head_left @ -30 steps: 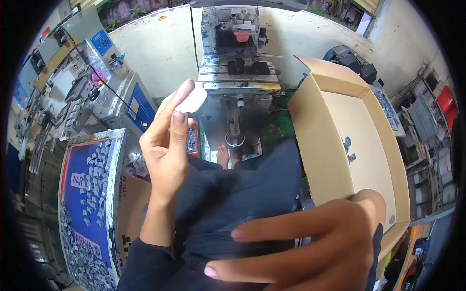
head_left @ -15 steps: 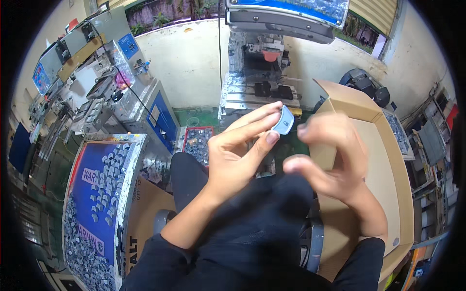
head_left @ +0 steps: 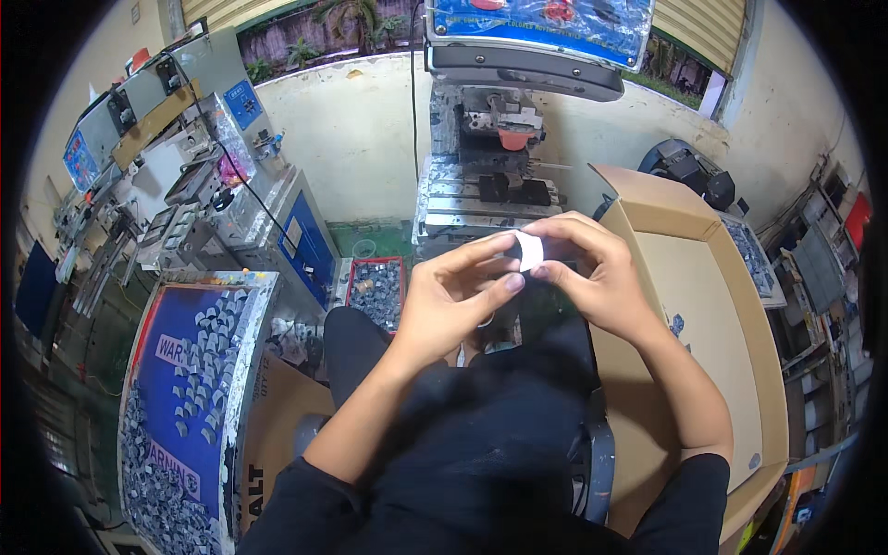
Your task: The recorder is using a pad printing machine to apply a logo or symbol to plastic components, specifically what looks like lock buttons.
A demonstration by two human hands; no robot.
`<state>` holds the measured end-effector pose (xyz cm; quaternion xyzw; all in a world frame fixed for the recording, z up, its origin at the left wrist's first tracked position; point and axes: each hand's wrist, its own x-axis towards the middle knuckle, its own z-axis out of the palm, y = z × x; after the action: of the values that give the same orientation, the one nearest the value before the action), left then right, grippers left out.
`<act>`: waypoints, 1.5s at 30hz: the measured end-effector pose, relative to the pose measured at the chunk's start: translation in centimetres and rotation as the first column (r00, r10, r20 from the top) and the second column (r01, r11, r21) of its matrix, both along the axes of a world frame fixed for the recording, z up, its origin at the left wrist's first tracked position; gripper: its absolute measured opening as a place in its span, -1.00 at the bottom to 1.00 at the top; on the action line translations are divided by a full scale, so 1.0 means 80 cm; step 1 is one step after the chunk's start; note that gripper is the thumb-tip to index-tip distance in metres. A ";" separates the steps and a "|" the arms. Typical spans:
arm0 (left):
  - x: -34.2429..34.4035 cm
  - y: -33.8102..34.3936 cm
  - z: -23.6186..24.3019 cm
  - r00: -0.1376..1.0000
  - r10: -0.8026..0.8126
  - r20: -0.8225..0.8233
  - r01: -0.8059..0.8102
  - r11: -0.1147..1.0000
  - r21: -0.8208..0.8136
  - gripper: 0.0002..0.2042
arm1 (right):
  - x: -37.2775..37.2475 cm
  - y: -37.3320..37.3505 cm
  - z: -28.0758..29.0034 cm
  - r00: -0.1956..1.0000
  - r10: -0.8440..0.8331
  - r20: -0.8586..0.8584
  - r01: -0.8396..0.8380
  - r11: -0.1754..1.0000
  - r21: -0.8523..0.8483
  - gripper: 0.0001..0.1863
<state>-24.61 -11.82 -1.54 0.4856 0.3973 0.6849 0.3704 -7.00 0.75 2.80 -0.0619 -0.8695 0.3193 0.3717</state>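
In front of my body I hold up a small curved plastic piece [head_left: 530,252], which looks bright white in the light. My left hand [head_left: 451,303] pinches its left side between thumb and fingers. From the other side my right hand [head_left: 603,277] grips the right edge, thumb below and fingers above. The fingers partly cover the piece. Many similar small grey pieces [head_left: 208,370] lie to the left on a blue board [head_left: 172,314], some in loose rows and others heaped toward the near end.
A machine with a metal bed [head_left: 444,217] stands ahead. To my right is an open cardboard box [head_left: 731,333] with a few small pieces inside. A red-rimmed tray [head_left: 350,287] of grey pieces sits on the floor ahead-left, near a grey cabinet machine [head_left: 245,222].
My right hand has moved in to the left and taken hold of the piece. The piece has turned, its marked face no longer showing. A small bluish piece now shows inside the box.
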 end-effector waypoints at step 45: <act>-0.103 0.194 0.012 0.725 0.094 -0.682 -0.173 0.984 -0.048 -0.64 | -0.051 0.168 -0.040 0.952 -0.300 -0.053 0.273 0.918 -0.289 -0.67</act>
<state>-32.84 3.72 -0.61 0.6506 0.5754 0.4634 0.1759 -11.06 14.22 -0.39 -0.2247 -0.7786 0.3829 0.4435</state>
